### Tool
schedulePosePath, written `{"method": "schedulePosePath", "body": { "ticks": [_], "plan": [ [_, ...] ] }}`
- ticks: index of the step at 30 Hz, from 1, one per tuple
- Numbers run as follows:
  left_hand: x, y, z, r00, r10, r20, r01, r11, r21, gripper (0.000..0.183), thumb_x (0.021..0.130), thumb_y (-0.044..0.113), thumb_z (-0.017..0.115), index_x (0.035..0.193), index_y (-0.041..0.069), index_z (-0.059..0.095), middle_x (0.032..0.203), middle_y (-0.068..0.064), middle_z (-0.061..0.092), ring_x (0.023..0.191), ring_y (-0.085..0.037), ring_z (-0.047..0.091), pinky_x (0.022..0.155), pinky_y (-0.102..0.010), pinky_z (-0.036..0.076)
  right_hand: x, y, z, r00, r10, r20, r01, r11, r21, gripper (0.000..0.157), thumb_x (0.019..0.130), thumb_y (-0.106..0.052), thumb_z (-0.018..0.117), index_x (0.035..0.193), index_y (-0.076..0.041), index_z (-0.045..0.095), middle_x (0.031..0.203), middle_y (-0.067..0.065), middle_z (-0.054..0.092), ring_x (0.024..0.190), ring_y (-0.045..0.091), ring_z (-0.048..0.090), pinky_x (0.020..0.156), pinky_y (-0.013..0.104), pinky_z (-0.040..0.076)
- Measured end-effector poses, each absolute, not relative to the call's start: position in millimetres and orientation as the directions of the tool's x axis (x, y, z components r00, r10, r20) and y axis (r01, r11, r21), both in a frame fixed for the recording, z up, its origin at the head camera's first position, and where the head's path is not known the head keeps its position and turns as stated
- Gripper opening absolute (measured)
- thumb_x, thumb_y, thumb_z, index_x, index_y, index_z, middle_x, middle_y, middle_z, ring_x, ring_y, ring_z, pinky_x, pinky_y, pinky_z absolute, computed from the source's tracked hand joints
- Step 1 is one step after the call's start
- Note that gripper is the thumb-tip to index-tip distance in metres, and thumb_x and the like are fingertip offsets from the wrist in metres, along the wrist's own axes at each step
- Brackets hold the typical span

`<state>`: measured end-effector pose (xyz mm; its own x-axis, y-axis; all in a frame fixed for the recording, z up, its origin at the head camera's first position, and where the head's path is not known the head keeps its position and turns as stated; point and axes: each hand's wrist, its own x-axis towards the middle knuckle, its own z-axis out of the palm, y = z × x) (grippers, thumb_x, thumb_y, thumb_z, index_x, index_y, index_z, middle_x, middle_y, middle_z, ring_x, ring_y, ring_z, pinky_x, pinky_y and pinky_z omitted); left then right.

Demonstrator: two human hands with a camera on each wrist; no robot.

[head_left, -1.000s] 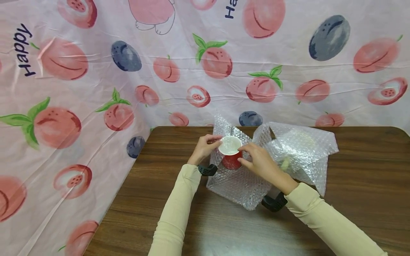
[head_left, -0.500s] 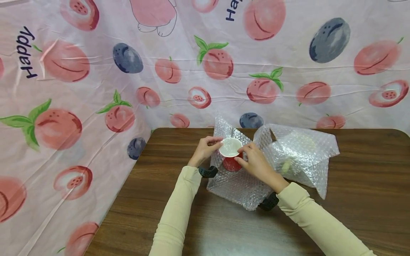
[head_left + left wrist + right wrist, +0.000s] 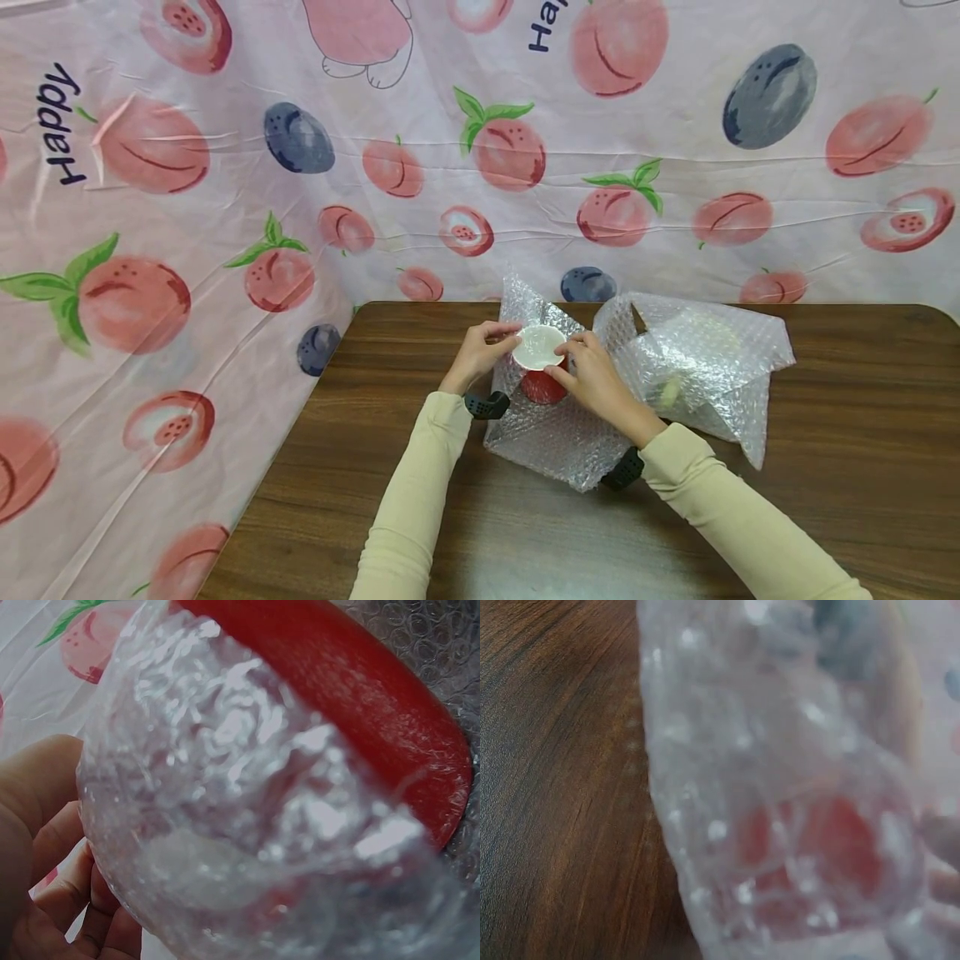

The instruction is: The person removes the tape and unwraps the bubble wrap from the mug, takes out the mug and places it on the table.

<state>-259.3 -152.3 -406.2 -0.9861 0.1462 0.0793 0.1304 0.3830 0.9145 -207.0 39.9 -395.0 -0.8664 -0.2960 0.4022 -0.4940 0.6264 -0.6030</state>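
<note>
A red cup [image 3: 544,387] with a white inside stands upright on a sheet of bubble wrap [image 3: 555,450] in the head view. My left hand [image 3: 480,352] is at the cup's left rim, pinching wrap that lies over that side. The left wrist view shows the left hand [image 3: 56,825] along the wrap's edge, with bare red cup wall [image 3: 360,697] beyond the fold. At the right rim my right hand [image 3: 596,377] pinches wrap, its thumb in front of the cup. Through the film [image 3: 727,750], the right wrist view shows blurred red; the fingertips appear at its right edge.
To the right lies another bubble wrap bundle [image 3: 720,350] with something pale yellow-green inside. Both rest on a dark wooden table [image 3: 352,417], near its back edge. A fruit-print cloth [image 3: 420,100] hangs behind and at the left.
My right hand and forearm have shifted left, bringing the thumb across to the front of the cup's rim. My left hand stays nearly still, and the head view has tilted slightly.
</note>
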Motion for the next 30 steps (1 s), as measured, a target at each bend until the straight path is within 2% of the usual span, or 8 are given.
{"method": "schedulePosePath", "body": {
  "ticks": [11,14,22,30],
  "plan": [
    [-256.8,-148.6,-401.2,-0.984,0.164,0.072,0.130,0.378,0.916,0.028,0.082,0.009,0.062,0.107,-0.001,0.062,0.101,-0.016,0.055,0.089,-0.023,0.052,0.067,-0.021,0.042,-211.3,40.5,-401.7,-0.845,-0.294,0.448,-0.526,0.615,-0.588,0.025,0.073,-0.010,0.072,0.087,0.007,0.061,0.106,0.026,0.048,0.097,0.035,0.047,0.082,0.043,0.040],
    [-259.6,-149.0,-404.8,-0.985,0.157,0.071,0.128,0.391,0.912,0.027,0.082,0.010,0.062,0.107,0.001,0.064,0.099,-0.012,0.056,0.087,-0.018,0.051,0.066,-0.021,0.043,-211.7,41.8,-401.7,-0.841,-0.304,0.448,-0.532,0.613,-0.584,0.024,0.073,-0.010,0.072,0.086,0.007,0.062,0.106,0.026,0.048,0.097,0.034,0.047,0.082,0.043,0.040],
    [-257.3,-147.8,-405.2,-0.982,0.146,0.118,0.169,0.418,0.893,0.026,0.081,0.009,0.062,0.105,-0.001,0.064,0.095,-0.012,0.056,0.082,-0.019,0.052,0.063,-0.021,0.042,-213.1,42.5,-402.1,-0.849,-0.304,0.431,-0.522,0.607,-0.600,0.021,0.073,-0.013,0.072,0.082,0.004,0.064,0.105,0.023,0.048,0.093,0.032,0.049,0.080,0.041,0.041],
    [-252.4,-145.1,-407.9,-0.968,0.137,0.211,0.250,0.429,0.868,0.026,0.082,0.007,0.061,0.106,-0.003,0.062,0.096,-0.016,0.055,0.089,-0.024,0.052,0.081,-0.034,0.044,-213.3,41.1,-405.7,-0.832,-0.291,0.472,-0.546,0.586,-0.599,0.019,0.070,-0.011,0.073,0.079,0.003,0.062,0.102,0.022,0.049,0.089,0.032,0.052,0.078,0.040,0.043]
  ]
}}
